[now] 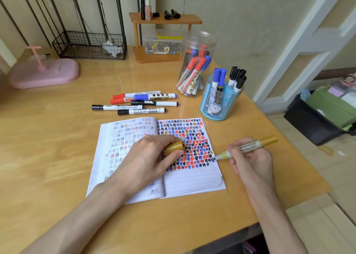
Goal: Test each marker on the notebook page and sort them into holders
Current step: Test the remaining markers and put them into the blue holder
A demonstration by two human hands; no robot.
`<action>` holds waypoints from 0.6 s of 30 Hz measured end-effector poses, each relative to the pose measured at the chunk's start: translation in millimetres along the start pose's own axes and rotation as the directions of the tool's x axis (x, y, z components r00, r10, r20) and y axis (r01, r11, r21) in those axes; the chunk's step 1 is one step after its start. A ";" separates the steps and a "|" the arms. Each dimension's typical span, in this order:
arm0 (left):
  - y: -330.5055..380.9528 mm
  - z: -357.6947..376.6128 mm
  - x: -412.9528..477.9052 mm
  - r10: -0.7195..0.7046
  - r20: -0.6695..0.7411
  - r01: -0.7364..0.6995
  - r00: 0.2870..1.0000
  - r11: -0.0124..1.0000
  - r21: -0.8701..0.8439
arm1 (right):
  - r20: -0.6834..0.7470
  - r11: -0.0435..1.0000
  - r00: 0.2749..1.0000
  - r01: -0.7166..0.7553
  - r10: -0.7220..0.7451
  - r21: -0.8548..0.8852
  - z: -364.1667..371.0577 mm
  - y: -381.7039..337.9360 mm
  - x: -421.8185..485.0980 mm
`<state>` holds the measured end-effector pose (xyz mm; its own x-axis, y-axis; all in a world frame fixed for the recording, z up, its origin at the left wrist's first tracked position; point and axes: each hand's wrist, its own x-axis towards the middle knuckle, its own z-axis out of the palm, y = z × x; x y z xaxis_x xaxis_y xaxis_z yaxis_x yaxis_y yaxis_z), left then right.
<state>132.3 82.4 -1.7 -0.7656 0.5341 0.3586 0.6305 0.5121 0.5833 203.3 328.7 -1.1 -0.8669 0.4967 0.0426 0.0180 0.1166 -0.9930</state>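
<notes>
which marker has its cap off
The gold permanent marker in the right hand: bare tip showing, its cap in the left hand. The markers lying loose are capped.

Smooth wooden table [57,138], lined paper notebook [192,180], clear glossy plastic jar [200,41].

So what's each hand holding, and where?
Right hand grips the gold marker by its barrel, behind the nib; left hand pinches its cap by the sides.
</notes>
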 end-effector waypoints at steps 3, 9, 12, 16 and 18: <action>-1.1 0.9 -0.4 -0.003 0.000 0.003 1.000 1.000 -0.003 | -0.006 1.000 1.000 0.005 -0.005 -0.028 0.6 0.7 -0.9; -1.4 0.3 -0.2 -0.009 0.001 0.009 1.000 1.000 0.000 | -0.005 0.999 1.000 0.001 -0.001 -0.046 1.9 0.9 -0.9; -1.6 0.5 0.0 -0.015 -0.001 0.015 1.000 1.000 0.010 | 0.017 0.999 1.000 0.012 -0.012 -0.045 2.8 0.0 -2.4; -1.2 1.2 0.7 -0.015 -0.005 0.015 1.000 1.000 0.017 | 0.009 0.998 1.000 0.013 -0.012 -0.056 3.0 -0.1 -2.9; -0.9 1.1 0.5 -0.012 -0.003 0.013 1.000 1.000 0.019 | -0.001 0.997 1.000 0.012 -0.012 -0.073 3.1 0.2 -3.4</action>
<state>131.5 83.0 -2.9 -0.7739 0.5254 0.3537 0.6232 0.5318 0.5735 204.7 324.4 -1.7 -0.8664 0.4963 0.0545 0.0443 0.1851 -0.9817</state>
